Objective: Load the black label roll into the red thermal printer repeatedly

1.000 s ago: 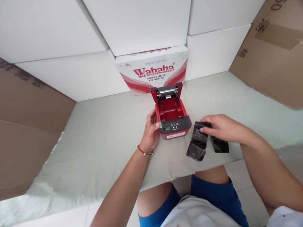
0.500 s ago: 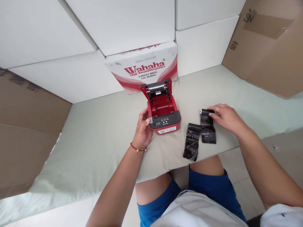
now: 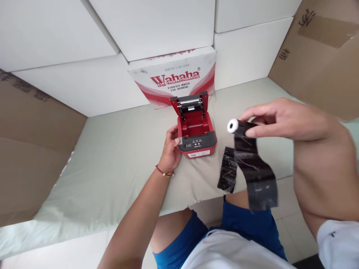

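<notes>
A small red and black label printer (image 3: 198, 144) stands on the cloth, its lid (image 3: 189, 101) raised and its red paper bay bare inside. My left hand (image 3: 171, 147) grips the printer's left side, thumb on the front corner. Raised above the cloth, my right hand (image 3: 275, 119) pinches a roll of black film (image 3: 244, 129) between thumb and fingers. The roll's white core end faces left, and a loose strip of film hangs down from it. A second strip of black film (image 3: 227, 170) lies on the cloth to the right of the printer.
Behind the printer is a white and red water carton (image 3: 175, 80), with white boxes (image 3: 168, 26) stacked around it. Brown cartons stand at the left (image 3: 33, 149) and right (image 3: 316, 56). The pale green cloth (image 3: 120, 149) ends at an edge above my legs.
My right hand has lifted the roll of black film off the cloth, up toward the camera, its strip now hanging. My left hand stays on the printer.
</notes>
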Tool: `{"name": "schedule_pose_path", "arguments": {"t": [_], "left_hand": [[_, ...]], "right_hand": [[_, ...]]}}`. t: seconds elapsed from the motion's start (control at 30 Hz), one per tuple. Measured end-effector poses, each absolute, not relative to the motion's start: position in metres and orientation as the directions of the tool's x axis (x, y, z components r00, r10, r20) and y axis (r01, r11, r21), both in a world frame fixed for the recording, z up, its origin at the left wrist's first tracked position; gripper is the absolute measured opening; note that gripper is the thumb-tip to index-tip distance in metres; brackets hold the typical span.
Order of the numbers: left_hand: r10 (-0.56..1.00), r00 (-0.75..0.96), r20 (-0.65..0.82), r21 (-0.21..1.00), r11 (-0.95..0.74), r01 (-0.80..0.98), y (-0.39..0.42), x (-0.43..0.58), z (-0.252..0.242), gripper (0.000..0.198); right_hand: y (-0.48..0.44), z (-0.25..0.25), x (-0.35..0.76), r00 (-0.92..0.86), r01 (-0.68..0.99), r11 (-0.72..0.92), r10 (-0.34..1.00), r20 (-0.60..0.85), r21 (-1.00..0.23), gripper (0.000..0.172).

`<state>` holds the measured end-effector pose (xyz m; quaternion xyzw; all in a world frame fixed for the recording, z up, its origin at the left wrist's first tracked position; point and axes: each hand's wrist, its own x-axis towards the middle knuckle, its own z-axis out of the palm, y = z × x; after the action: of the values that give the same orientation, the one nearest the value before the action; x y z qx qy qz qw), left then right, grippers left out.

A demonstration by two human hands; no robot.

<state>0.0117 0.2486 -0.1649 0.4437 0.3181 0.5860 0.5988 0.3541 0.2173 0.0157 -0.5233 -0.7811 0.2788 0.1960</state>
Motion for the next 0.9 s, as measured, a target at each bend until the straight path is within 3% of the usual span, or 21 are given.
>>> {"name": "schedule_pose_path", "arguments": {"t": [0.07,0.17,0.27,0.5,0.6,0.67,0.77,0.83,0.9], "left_hand": [[0.985,0.107,0.136,0.908,-0.081,-0.411,0.249,0.011,-0.165,0.061],[0.985,0.107,0.136,0.911,-0.082,-0.405,0.248,0.011,-0.165,0.061],[0.985,0.101,0.138,0.913,-0.087,-0.398,0.245,0.011,-0.163,0.060],[0.989,0.094,0.117,0.917,-0.071,-0.393,0.245,0.013,-0.162,0.063],[0.988,0.069,0.135,0.929,-0.102,-0.357,0.241,0.012,-0.163,0.061],[0.977,-0.020,0.211,0.946,-0.209,-0.248,0.234,0.012,-0.162,0.054],[0.874,-0.168,0.456,0.890,-0.441,0.117,0.217,0.010,-0.153,0.042],[0.748,-0.104,0.656,0.723,-0.582,0.373,0.206,0.011,-0.144,0.045],[0.636,0.063,0.769,0.518,-0.679,0.521,0.196,0.015,-0.136,0.045]], "right_hand": [[0.235,0.018,0.324,-0.488,0.639,0.322,0.872,-0.044,-0.698,0.047],[0.260,0.009,0.280,-0.481,0.629,0.356,0.877,0.013,-0.691,0.032],[0.275,-0.006,0.249,-0.450,0.720,0.382,0.892,0.030,-0.580,0.025],[0.290,-0.028,0.221,-0.386,0.888,0.365,0.922,-0.023,-0.278,0.028],[0.295,-0.033,0.216,-0.363,0.906,0.348,0.932,-0.018,-0.240,0.031],[0.298,-0.036,0.214,-0.378,0.899,0.361,0.926,-0.023,-0.249,0.033],[0.301,-0.042,0.209,-0.377,0.904,0.358,0.925,-0.043,-0.232,0.032],[0.301,-0.045,0.206,-0.365,0.916,0.349,0.930,-0.049,-0.200,0.032],[0.301,-0.046,0.203,-0.360,0.923,0.346,0.931,-0.064,-0.168,0.032]]}}
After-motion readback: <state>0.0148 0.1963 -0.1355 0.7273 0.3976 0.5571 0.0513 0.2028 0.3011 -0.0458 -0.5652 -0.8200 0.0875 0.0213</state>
